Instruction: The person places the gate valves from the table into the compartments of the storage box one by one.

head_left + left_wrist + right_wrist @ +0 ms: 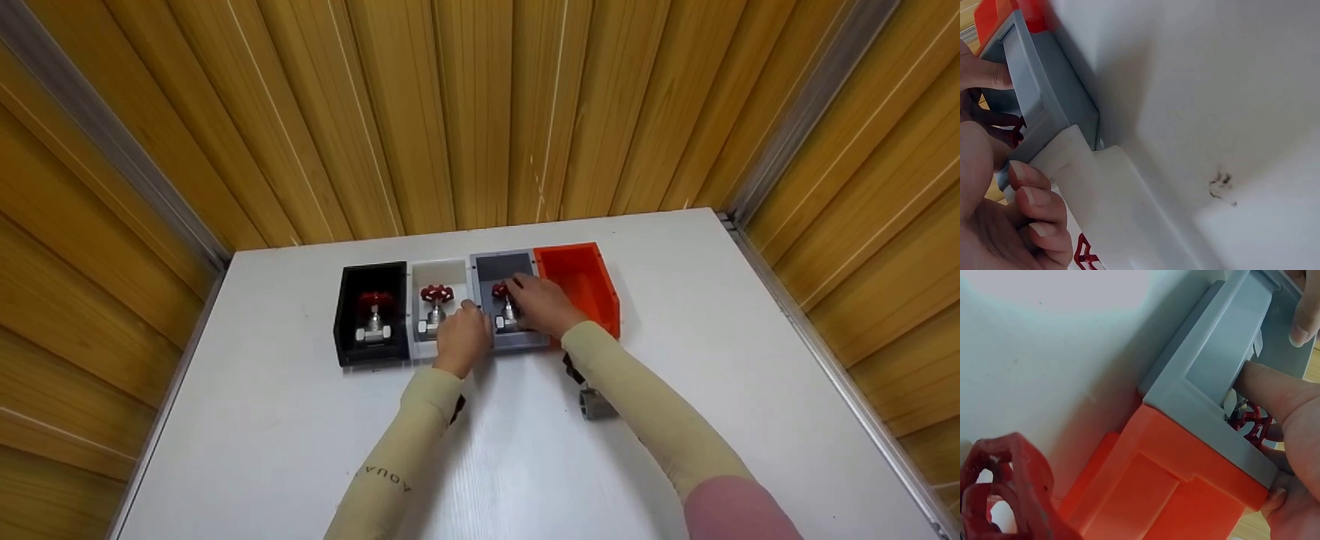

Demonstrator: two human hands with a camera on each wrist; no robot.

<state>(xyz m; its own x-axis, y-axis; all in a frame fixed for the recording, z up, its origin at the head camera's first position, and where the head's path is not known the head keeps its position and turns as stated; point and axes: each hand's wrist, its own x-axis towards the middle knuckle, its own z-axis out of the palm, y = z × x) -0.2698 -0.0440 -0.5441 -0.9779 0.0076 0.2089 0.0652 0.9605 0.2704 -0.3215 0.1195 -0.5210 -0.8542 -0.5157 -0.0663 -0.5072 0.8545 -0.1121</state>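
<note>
In the head view my right hand [544,304] reaches into the grey bin [499,262], its fingers around the red handwheel of a gate valve [508,319]. The right wrist view shows that red handwheel [1253,423] between thumb and fingers. My left hand [463,339] is at the wall between the grey bin and the white bin [420,271]. Its curled fingers [1041,205] lie on the white side, while its thumb [1304,323] is inside the grey bin. A second valve [435,307] stands in the white bin, a third valve [374,322] in the black bin [346,300].
An orange bin [604,285] adjoins the grey one on the right. Another valve [596,405] lies on the white table [285,420], partly behind my right forearm; a red handwheel [1033,489] shows close by in the right wrist view. Wood-patterned panels [450,112] enclose the table.
</note>
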